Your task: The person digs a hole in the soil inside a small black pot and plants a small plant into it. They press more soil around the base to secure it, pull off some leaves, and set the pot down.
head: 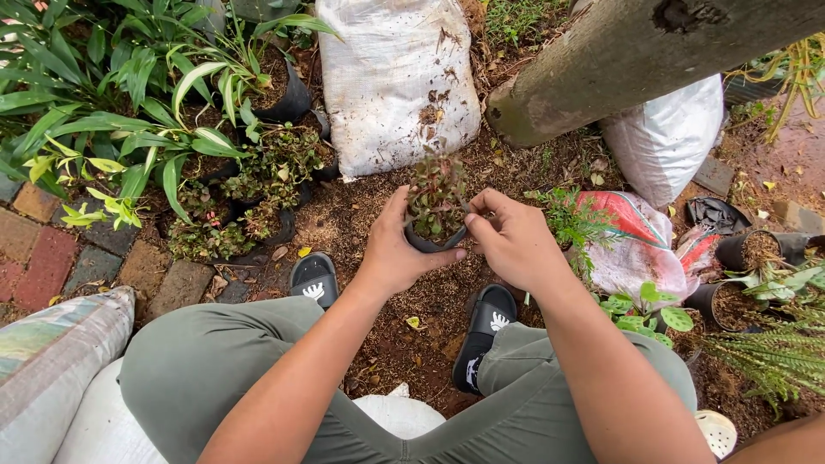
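Left hand [397, 251] wraps the near-left wall of a small black pot [434, 239], thumb under the rim, grasping it upright above the bare soil [361, 215]. Right hand [514, 241] sits just right of the pot, fingertips [478, 206] pinched at the rim beside the reddish-green seedling [436, 193]; grip on a stem or on soil cannot be told. Pot lies between both hands, stem axis vertical. Left hand bears the pot. White sack [395, 77] beyond the hands.
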